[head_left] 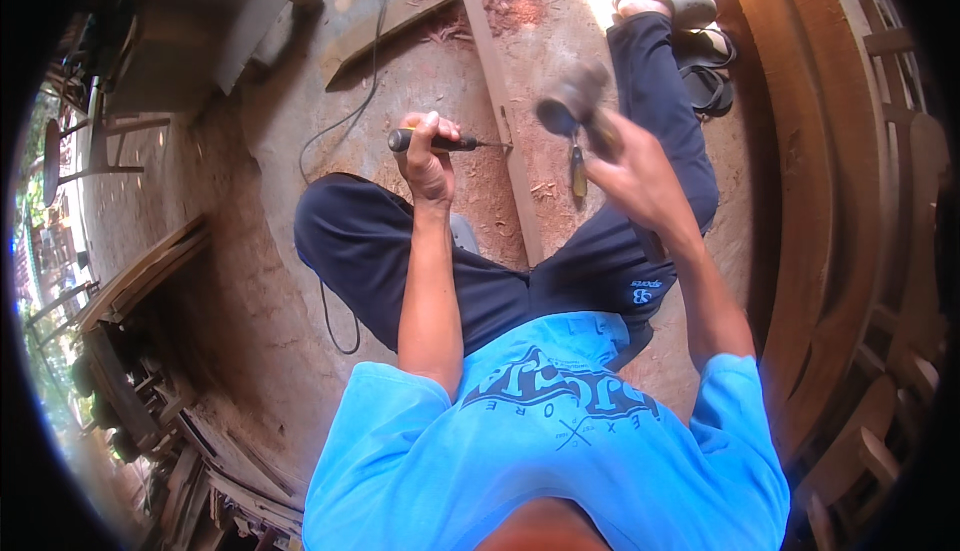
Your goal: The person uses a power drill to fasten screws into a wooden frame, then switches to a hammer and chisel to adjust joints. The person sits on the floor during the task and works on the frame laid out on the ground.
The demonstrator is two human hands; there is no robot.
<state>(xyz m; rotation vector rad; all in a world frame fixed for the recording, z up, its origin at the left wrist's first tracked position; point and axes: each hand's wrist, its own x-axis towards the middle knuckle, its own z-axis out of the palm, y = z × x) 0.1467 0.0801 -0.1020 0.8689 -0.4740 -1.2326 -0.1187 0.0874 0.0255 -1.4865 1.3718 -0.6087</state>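
My left hand (pixel 430 166) is closed around the black handle of a chisel (pixel 467 144). The thin blade reaches right, its tip at a long narrow wooden strip (pixel 490 61) that runs from the far side down between my legs. A small dark slot shows in the strip near the tip. My right hand (pixel 640 171) grips a mallet (pixel 575 101) with a round head, blurred by motion and raised to the right of the strip. Below the mallet head lies another hand tool (pixel 578 173) with a yellowish handle, partly covered by the blur.
Wood shavings (pixel 545 191) lie on the floor. A wide board (pixel 400 36) crosses the far side, and a dark cable (pixel 345 116) loops at the left. Sandals (pixel 707 86) sit beside my right leg. Large timber planks (pixel 800 131) stand along the right; stacked wood (pixel 140 271) is at the left.
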